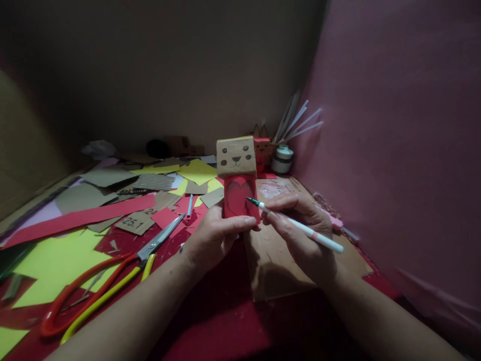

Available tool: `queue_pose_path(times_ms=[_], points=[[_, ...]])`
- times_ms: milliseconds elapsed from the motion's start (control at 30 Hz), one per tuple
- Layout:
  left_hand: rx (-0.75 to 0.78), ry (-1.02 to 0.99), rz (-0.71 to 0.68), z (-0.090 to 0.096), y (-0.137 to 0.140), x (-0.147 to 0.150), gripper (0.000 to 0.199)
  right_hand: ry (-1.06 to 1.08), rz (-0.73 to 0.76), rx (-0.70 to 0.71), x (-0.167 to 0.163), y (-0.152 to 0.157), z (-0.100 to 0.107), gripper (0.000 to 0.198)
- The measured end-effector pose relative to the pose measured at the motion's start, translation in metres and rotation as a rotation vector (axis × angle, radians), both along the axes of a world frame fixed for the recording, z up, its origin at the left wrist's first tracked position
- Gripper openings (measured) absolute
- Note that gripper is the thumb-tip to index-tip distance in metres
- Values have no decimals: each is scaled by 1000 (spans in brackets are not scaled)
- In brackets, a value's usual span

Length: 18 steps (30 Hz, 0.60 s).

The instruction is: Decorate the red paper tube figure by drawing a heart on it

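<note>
Upright in my left hand [214,233] is a cardboard figure [236,160] with a tan box head and a red body. Eyes, a nose and a green mouth line are drawn on its face. A dark heart outline [240,196] marks the red front. My left thumb lies across the bottom of the body, and the fingers behind it are hidden. My right hand [304,228] pinches a white marker [308,230] with a green tip. That tip is at the right side of the heart; whether it touches the surface I cannot tell.
Red-and-yellow-handled scissors [146,253] lie at the left among yellow paper [67,260], a red strip [86,220] and cardboard scraps [137,220]. A cardboard sheet [278,271] lies under my right hand. Behind stand another red figure [263,150], a white jar [282,159] and glue sticks [306,123].
</note>
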<state>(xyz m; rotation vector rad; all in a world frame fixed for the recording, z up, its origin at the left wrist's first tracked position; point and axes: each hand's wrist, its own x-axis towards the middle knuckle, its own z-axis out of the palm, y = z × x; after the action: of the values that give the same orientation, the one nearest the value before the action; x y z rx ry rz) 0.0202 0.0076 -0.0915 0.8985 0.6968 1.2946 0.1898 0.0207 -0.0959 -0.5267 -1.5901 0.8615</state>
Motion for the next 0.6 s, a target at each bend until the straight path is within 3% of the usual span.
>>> queue_pose_path(times_ms=[300,500,600], points=[[33,17,-13,4,0,1,15,-85,85,4,3,-1,-1,15],[1,13,0,2,-2,1,22,-16,-66,28,3,-1,1,10],[3,30,-7,0,1,-1,21,-81,3,27,3,-1,0,15]])
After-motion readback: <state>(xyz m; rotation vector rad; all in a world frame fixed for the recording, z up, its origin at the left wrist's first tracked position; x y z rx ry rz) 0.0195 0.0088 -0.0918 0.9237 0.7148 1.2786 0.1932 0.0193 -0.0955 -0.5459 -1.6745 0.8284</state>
